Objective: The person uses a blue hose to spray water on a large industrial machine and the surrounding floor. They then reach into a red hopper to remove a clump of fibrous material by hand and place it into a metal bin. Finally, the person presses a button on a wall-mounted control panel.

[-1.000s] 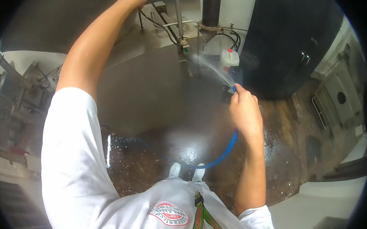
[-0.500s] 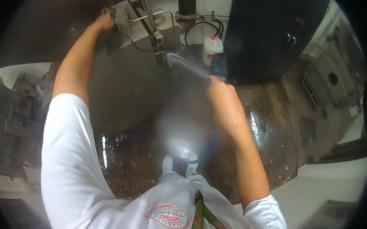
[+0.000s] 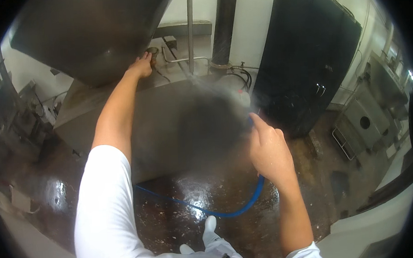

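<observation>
My right hand (image 3: 270, 151) grips the end of a blue hose (image 3: 243, 206), from which a fine spray goes forward toward the steel base unit (image 3: 89, 112). My left hand (image 3: 141, 66) reaches onto that unit's top, fingers extended against a small round metal fitting (image 3: 153, 51) below a large dark steel vessel (image 3: 93, 25). A cable trails from near the fitting beside a vertical metal pipe (image 3: 190, 31). A pale jug with a red cap (image 3: 242, 98) is partly veiled by mist, and a dark haze hides much of the middle.
A tall dark cabinet (image 3: 307, 53) stands right of a dark vertical pipe (image 3: 224, 23). Steel equipment lines the far left (image 3: 14, 120) and far right (image 3: 365, 120). The brown floor (image 3: 308, 207) is wet and shiny, with my white boots (image 3: 210, 224) on it.
The view has tilted upward, showing more of the vessel and wall. My left hand's fingers are now more stretched out on the fitting. My feet have shifted, and mist veils more of the jug.
</observation>
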Available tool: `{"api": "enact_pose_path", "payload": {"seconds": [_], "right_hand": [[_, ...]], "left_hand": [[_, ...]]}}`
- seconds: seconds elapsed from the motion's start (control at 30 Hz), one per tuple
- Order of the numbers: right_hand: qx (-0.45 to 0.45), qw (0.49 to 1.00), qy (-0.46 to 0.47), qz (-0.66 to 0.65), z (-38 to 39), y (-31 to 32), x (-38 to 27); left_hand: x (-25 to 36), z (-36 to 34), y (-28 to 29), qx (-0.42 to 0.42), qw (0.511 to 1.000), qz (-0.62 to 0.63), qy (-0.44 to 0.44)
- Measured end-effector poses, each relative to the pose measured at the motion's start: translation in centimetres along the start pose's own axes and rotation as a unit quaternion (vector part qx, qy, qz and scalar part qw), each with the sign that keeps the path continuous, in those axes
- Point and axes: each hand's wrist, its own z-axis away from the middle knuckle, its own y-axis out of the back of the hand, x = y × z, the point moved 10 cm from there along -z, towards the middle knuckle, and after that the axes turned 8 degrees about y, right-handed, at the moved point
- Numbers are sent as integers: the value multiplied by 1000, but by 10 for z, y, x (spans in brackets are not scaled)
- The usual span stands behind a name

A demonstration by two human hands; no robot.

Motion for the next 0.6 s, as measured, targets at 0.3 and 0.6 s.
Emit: {"api": "enact_pose_path", "payload": {"seconds": [0.3,0.6], "right_hand": [[-110,988,-84,63,-28,-45,33],[-15,995,95,9,-72,-16,-24]], "left_hand": [[10,10,-20,15,1000,-13,12],[-40,44,-1,77,995,53,44]]}}
